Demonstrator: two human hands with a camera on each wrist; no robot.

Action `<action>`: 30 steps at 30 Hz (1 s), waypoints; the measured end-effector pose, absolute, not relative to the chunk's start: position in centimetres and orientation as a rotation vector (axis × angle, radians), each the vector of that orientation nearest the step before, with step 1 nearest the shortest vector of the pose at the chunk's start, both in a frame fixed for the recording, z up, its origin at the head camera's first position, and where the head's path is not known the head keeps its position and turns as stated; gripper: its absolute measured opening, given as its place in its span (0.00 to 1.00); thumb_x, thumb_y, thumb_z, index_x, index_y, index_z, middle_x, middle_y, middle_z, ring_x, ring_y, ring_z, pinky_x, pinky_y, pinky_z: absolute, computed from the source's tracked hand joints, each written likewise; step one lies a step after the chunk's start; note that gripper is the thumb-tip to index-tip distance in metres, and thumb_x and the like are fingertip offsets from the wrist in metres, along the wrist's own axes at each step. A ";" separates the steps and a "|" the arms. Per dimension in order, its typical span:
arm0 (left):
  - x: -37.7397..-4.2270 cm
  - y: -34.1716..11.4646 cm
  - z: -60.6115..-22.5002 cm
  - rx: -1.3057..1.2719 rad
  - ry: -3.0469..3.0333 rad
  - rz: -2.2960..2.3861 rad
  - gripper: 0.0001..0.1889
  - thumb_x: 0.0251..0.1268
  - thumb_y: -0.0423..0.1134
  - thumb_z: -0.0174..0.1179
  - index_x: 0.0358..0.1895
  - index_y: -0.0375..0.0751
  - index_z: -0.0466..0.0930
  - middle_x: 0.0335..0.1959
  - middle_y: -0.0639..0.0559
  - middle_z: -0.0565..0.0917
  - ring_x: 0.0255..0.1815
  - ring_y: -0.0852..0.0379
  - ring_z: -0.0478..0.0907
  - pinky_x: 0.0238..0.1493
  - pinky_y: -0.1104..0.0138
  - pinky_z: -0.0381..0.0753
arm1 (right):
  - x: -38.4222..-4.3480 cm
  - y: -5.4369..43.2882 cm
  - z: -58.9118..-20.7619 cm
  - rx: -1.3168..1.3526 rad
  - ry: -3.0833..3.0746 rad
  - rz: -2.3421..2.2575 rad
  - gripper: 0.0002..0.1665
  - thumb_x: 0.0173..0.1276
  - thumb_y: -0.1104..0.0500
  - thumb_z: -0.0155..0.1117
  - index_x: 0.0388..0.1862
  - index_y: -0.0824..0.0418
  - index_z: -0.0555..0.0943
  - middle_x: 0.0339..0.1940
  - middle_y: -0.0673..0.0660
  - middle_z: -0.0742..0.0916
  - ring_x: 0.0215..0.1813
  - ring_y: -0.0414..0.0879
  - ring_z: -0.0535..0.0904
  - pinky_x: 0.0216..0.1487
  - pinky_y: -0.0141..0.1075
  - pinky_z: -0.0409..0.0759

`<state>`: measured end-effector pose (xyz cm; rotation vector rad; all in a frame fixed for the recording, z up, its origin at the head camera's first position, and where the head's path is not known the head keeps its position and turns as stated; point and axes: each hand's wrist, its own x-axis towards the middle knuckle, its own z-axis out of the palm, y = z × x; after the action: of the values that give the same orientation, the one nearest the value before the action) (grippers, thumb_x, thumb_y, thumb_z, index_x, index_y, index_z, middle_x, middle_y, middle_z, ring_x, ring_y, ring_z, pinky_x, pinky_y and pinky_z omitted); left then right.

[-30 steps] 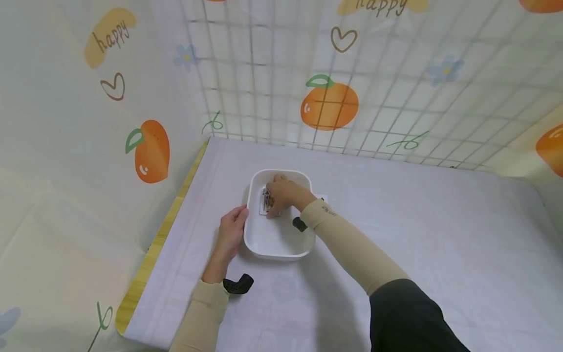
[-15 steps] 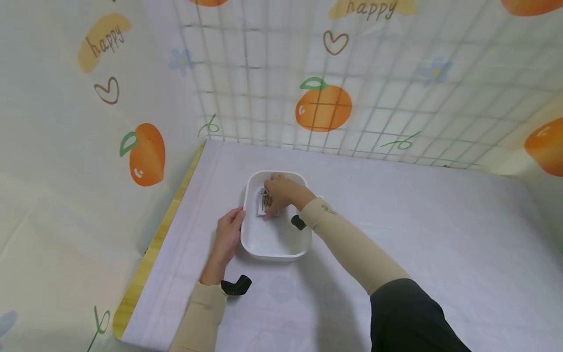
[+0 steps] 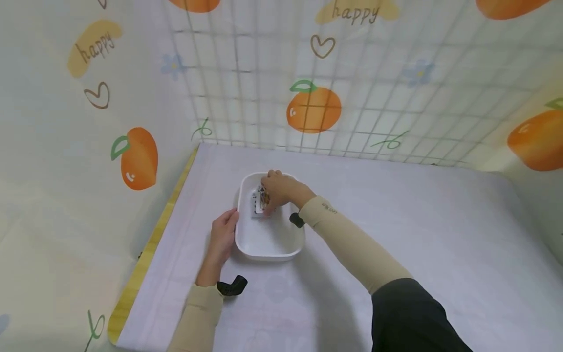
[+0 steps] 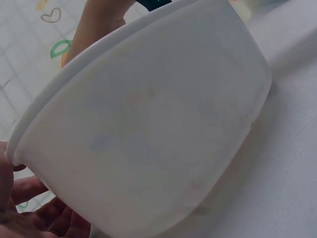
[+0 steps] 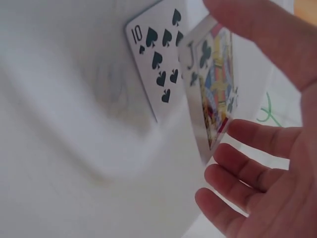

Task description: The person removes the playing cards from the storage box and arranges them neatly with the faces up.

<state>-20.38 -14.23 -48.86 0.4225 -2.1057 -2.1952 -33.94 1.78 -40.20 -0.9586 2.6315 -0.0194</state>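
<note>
A white plastic tub [image 3: 269, 242] sits on the cloth-covered table. At its left rim my left hand [image 3: 222, 234] grips the edge; in the left wrist view the fingers [image 4: 52, 215] curve under the rim. My right hand [image 3: 281, 189] reaches inside and pinches a jack of clubs playing card [image 5: 213, 87] by its edges, between thumb and index finger, the other fingers bent loosely. Behind the jack, a ten of spades [image 5: 157, 59] lies face up on the tub's floor, partly covered by it. Whether other cards lie beneath cannot be seen.
Black wrist devices [image 3: 232, 286] are strapped on both forearms. A white cloth [image 3: 396, 234] covers the table, with a yellow edge [image 3: 151, 247] showing at left. Behind stands a wire grid [image 3: 369, 88] under printed fabric with oranges.
My right hand has raised the jack of clubs slightly, and more of the ten of spades shows beneath. My left hand keeps its grip on the rim. The head view has shifted a little.
</note>
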 end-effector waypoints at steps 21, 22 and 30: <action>-19.8 -13.6 -48.7 0.476 -2.125 -2.176 0.22 0.78 0.44 0.48 0.67 0.34 0.71 0.64 0.40 0.76 0.64 0.45 0.73 0.64 0.54 0.74 | -32.9 4.6 -38.6 -0.932 2.644 -0.137 0.51 0.49 0.42 0.81 0.67 0.61 0.71 0.56 0.57 0.74 0.55 0.50 0.67 0.56 0.45 0.78; -19.8 -13.6 -48.7 0.476 -2.128 -2.174 0.22 0.78 0.44 0.48 0.67 0.34 0.71 0.64 0.40 0.76 0.64 0.45 0.73 0.64 0.54 0.74 | -32.9 4.7 -38.6 -0.929 2.649 -0.138 0.51 0.49 0.42 0.81 0.67 0.61 0.71 0.56 0.57 0.74 0.55 0.50 0.67 0.56 0.45 0.78; -20.1 -13.6 -49.0 0.484 -2.132 -2.175 0.22 0.78 0.44 0.48 0.67 0.36 0.71 0.63 0.42 0.76 0.63 0.47 0.74 0.63 0.54 0.74 | -33.0 5.8 -38.3 -0.944 2.687 -0.134 0.51 0.49 0.42 0.81 0.68 0.62 0.70 0.57 0.58 0.74 0.56 0.50 0.67 0.57 0.44 0.78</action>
<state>-20.05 -13.61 -48.98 0.4845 -2.1323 -2.1751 -32.97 5.81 -38.34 -0.9438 2.6872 -0.1342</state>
